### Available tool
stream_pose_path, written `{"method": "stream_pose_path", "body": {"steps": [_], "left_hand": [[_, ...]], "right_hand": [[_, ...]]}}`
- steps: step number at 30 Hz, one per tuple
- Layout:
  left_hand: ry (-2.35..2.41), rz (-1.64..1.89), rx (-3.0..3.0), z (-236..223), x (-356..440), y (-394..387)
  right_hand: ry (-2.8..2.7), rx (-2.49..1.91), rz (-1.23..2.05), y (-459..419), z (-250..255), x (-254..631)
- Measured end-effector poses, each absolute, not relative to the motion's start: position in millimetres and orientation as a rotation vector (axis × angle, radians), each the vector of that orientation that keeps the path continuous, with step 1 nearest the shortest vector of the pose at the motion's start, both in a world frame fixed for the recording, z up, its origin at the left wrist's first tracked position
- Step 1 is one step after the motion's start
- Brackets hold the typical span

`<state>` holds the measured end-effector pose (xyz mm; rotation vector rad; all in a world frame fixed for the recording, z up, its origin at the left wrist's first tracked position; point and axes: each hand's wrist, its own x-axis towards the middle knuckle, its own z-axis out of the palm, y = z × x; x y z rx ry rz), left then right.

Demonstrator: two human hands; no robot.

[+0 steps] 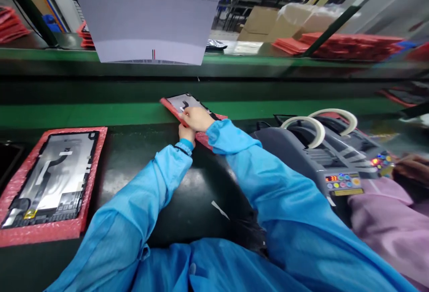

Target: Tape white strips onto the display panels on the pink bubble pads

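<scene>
At the back of the dark worktop, a tablet screen panel (186, 100) lies tilted on red bubble wrap (172, 109), its silver back and black flex cable facing up. My left hand (187, 134) is closed around the near edge of the panel and wrap. Over the panel, my right hand (198, 119) has its fingers pinched together close to the cable; whatever they hold is too small to make out. A second tablet panel (63, 171), silver side up with a cable and yellow tape, rests on its own red bubble wrap (43, 237) to the left.
Two grey tape dispensers (284, 149) with white tape rolls (317, 133) stand at the right. Beside them is a co-worker's pink sleeve (385, 207). A white strip (220, 210) lies before me. Red bubble-wrap stacks (351, 47) sit on the shelf behind a white hanging panel (150, 19).
</scene>
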<state>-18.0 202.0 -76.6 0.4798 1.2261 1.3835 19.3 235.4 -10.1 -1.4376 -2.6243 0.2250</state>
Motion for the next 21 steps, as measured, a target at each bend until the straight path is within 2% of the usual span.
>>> {"method": "stream_pose_path", "body": {"steps": [6,8,10,11,15,21], "left_hand": [[1.342,1.525,0.296,-68,-56,173],[1.266,1.491,0.32,-65,-67,143],[1.159,1.413,0.385,-62,-73,109],[1.107,1.362,0.422,-61,-75,92],[1.094,1.197,0.518,-58,-85,39],[1.762,0.985,0.901,-59,-118,4]], "right_hand": [[-2.044,-1.866,0.445,241,6,71],[-1.843,-1.884,0.855,227,-3,86],[-1.583,-1.724,1.305,203,-17,93],[-1.451,-1.639,1.428,189,-25,95],[-1.241,-1.512,1.44,133,-38,110],[-1.183,-1.376,1.421,69,-28,138]]}}
